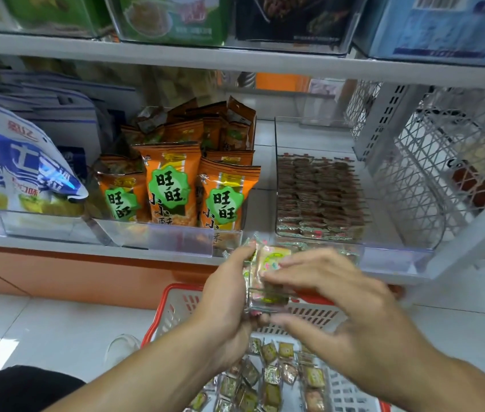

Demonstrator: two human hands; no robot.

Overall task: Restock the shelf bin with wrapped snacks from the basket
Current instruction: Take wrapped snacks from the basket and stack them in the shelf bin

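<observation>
My left hand (227, 295) and my right hand (348, 304) hold a stack of small wrapped snacks (268, 278) between them, just above a red and white basket (181, 301) on the floor. The left hand grips the stack's left side. The right hand's fingers curl over its top and right side. Several more wrapped snacks (271, 379) lie loose in the basket. Straight ahead on the shelf stands a clear bin (389, 233), its front part filled with rows of the same small snacks (318, 197); its rear is bare.
Orange snack bags (172, 182) fill the bin to the left, with blue and white bags (24, 171) beyond. A white wire rack (431, 162) stands at the right. The upper shelf edge (235, 59) overhangs. My dark-clad knee (18, 388) is at bottom left.
</observation>
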